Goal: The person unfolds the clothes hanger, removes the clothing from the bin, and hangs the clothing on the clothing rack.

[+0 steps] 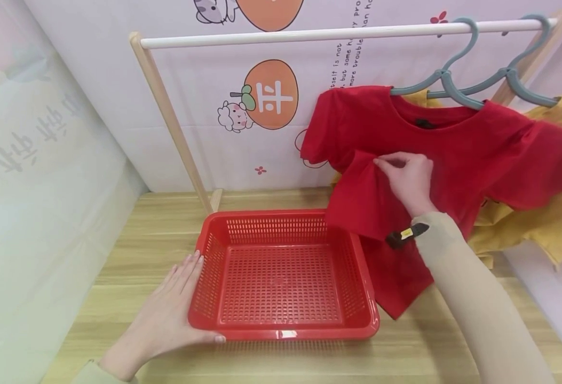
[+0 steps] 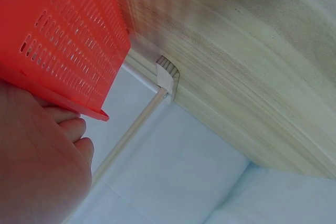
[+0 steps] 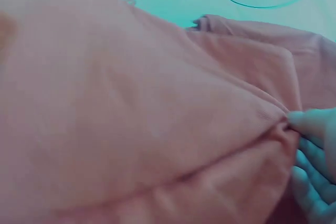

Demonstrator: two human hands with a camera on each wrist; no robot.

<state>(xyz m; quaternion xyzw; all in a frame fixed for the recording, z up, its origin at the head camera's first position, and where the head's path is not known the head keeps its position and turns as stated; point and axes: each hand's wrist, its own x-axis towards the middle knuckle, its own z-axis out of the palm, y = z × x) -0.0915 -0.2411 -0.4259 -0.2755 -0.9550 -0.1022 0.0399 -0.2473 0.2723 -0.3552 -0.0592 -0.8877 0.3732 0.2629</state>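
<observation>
A red T-shirt [image 1: 449, 138] hangs on a grey-blue hanger [image 1: 446, 80] at the right of the rack. My right hand [image 1: 408, 176] pinches a fold of its front between thumb and fingers, and the lower cloth drapes over the basket's right rim. In the right wrist view, the fingertips [image 3: 302, 121] hold the gathered fabric [image 3: 184, 103], its colour washed out. My left hand [image 1: 172, 304] lies along the left side of a red plastic basket [image 1: 281, 334], fingers extended at the rim and thumb by the front edge. The left wrist view shows the hand [image 2: 39, 156] against the basket's perforated wall [image 2: 68, 35].
A white rail [image 1: 261, 37] on wooden posts [image 1: 172, 117] spans the back. Behind the red shirt, a yellow garment [image 1: 540, 224] hangs from a second hanger [image 1: 516, 80]. The basket stands on a wood-grain tabletop [image 1: 127, 266], with a printed backdrop [image 1: 189, 80] behind the rack.
</observation>
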